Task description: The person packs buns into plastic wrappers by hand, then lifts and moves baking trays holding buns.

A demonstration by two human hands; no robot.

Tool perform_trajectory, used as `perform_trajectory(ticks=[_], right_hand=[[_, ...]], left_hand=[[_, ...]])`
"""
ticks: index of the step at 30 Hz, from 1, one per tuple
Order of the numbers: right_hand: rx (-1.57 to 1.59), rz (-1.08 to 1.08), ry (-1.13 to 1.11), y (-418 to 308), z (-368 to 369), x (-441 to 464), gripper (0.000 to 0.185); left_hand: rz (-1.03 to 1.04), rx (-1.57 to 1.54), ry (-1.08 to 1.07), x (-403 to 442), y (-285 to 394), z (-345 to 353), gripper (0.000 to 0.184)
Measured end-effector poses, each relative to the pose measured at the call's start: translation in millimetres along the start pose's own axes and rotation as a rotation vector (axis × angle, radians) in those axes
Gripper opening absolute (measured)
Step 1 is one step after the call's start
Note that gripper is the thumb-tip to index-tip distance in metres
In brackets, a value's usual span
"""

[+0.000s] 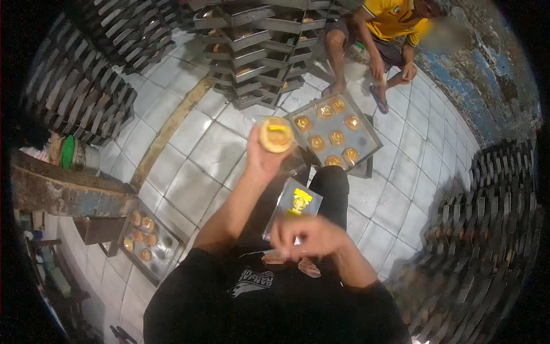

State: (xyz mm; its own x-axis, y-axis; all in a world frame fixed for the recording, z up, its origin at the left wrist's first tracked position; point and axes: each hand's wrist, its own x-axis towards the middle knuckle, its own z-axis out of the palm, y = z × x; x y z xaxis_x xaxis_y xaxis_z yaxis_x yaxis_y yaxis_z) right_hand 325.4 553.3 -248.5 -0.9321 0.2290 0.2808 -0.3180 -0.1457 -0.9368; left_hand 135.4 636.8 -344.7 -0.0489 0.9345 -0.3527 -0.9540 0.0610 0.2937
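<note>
My left hand [264,159], held out over the floor, grips a round golden bun [277,141]. Clear plastic with a yellow printed mark surrounds the bun, so it appears to be inside a bag. On my lap lies a stack of clear plastic bags [308,198] with yellow print. My right hand [309,234] is over the near end of that stack, its fingers curled and smeared by motion. Whether anything is between them is not visible. Just below it, two small brownish pieces [309,267] I cannot make out rest against my dark shirt.
Ahead on the tiled floor sits a metal tray [366,150] with several buns. Another tray [165,261] of buns lies at left. Tall stacks of trays [246,54] stand ahead, at left and at right. A person in a yellow shirt [395,23] sits beyond the front tray.
</note>
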Motion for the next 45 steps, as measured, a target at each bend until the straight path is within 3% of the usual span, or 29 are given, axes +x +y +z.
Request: perform_trajectory(ticks=[3, 7, 9, 10, 11, 13, 14, 15, 16, 17, 19, 20, 21, 23, 25, 27, 28, 29, 31, 33, 35, 37, 41, 43, 44, 45], right_hand=[[-0.514, 0.163, 0.84, 18.7, -29.3, 8.6, 0.016], [-0.625, 0.238, 0.69, 38.3, -37.5, 12.9, 0.019], [-0.204, 0.271, 0.344, 14.0, -26.9, 1.9, 0.029], [0.131, -0.074, 0.089, 7.2, -13.7, -1.9, 0.034], [0.142, -0.069, 0.087, 12.3, -16.1, -7.8, 0.034], [-0.141, 0.149, 0.514, 26.7, -27.0, -22.8, 0.024], [-0.756, 0.179, 0.837, 30.0, -33.1, -14.5, 0.032], [-1.361, 0.052, 0.947, 17.1, -31.5, -2.7, 0.031], [-1.278, -0.002, 0.902, 18.5, -27.5, -0.5, 0.029], [-1.188, -0.051, 0.853, 21.0, -22.2, -0.7, 0.027], [-1.195, 0.005, 0.827, 28.1, -28.8, -0.4, 0.023], [-1.217, 0.051, 0.785, 29.8, -38.5, 0.6, 0.018], [-1.229, 0.045, 0.775, 30.3, -47.1, 1.3, 0.018], [-0.787, 0.355, 1.121, 34.8, -67.7, 4.9, 0.017], [-0.682, 0.246, 1.122, 48.1, -82.2, -0.4, 0.021], [-0.948, 0.238, 1.03, 44.2, -87.0, -2.7, 0.02], [-0.979, 0.199, 1.04, 38.3, -83.9, 3.0, 0.021], [-0.985, 0.199, 1.044, 30.9, -78.5, 6.8, 0.021], [-1.123, 0.007, 1.054, 15.9, -69.7, 14.7, 0.029], [-1.149, -0.055, 1.084, 13.5, -81.8, 18.4, 0.032], [-0.663, 0.178, 1.156, 23.4, -110.6, 12.4, 0.034], [-0.564, 0.275, 1.17, 20.6, -102.2, -4.5, 0.034], [-0.389, 0.433, 1.032, 72.5, -78.2, -37.4, 0.034], [-0.24, 0.612, 1.05, 102.0, -62.2, -45.0, 0.035], [-0.001, 0.633, 1.004, 110.4, -59.5, -50.6, 0.024], [0.017, 0.64, 1.005, 120.9, -57.6, -54.0, 0.024]], left_hand=[[0.008, 0.028, 0.091, -8.5, -5.5, -2.5, 0.062], [-0.152, 0.002, -0.043, 10.7, -32.8, -31.3, 0.062], [-0.061, 0.046, 0.038, 4.4, -20.4, -11.1, 0.059], [0.008, 0.079, 0.07, 2.1, -9.2, -12.1, 0.058], [0.075, 0.112, 0.102, 0.1, 1.0, -17.6, 0.057], [0.06, 0.081, 0.111, -13.3, 8.6, -19.5, 0.055], [-0.045, 0.067, -0.013, -43.3, 3.3, -3.3, 0.053], [-0.148, 0.052, -0.138, -63.7, -3.8, 3.7, 0.05], [-0.263, 0.079, -0.353, -67.6, -10.8, 2.2, 0.045], [-0.257, 0.078, -0.348, -63.7, -11.6, -5.4, 0.045], [-0.019, 0.537, 0.029, -58.4, -12.4, -17.9, 0.043], [0.196, 0.737, 0.078, -55.4, -8.5, -11.7, 0.046], [0.207, 0.727, 0.072, -50.0, -7.0, -11.1, 0.046], [-0.019, 0.857, -0.188, -41.5, -0.7, -6.6, 0.041], [0.103, 0.804, -0.195, -41.7, -8.9, -3.4, 0.03], [0.539, 1.146, -0.296, -21.5, -14.3, -16.8, 0.026], [0.587, 1.15, -0.261, -17.7, -15.6, -15.5, 0.025], [0.586, 1.146, -0.268, -21.7, -14.9, -6.7, 0.025], [0.338, 0.953, -0.084, -30.2, -10.4, 8.4, 0.025], [0.364, 1.032, -0.016, -25.5, -5.3, 11.6, 0.025], [0.359, 1.13, 0.037, -28.5, -3.0, 8.1, 0.025], [0.91, 1.388, 0.075, -30.3, 9.9, 2.5, 0.023], [0.782, 1.409, 0.049, -60.5, 5.9, -52.2, 0.02], [0.216, 1.027, 0.106, -63.8, 0.0, -81.7, 0.019], [0.201, 1.058, 0.096, -61.6, 2.6, -85.5, 0.02], [0.187, 1.065, 0.108, -57.1, 3.0, -89.1, 0.02]])
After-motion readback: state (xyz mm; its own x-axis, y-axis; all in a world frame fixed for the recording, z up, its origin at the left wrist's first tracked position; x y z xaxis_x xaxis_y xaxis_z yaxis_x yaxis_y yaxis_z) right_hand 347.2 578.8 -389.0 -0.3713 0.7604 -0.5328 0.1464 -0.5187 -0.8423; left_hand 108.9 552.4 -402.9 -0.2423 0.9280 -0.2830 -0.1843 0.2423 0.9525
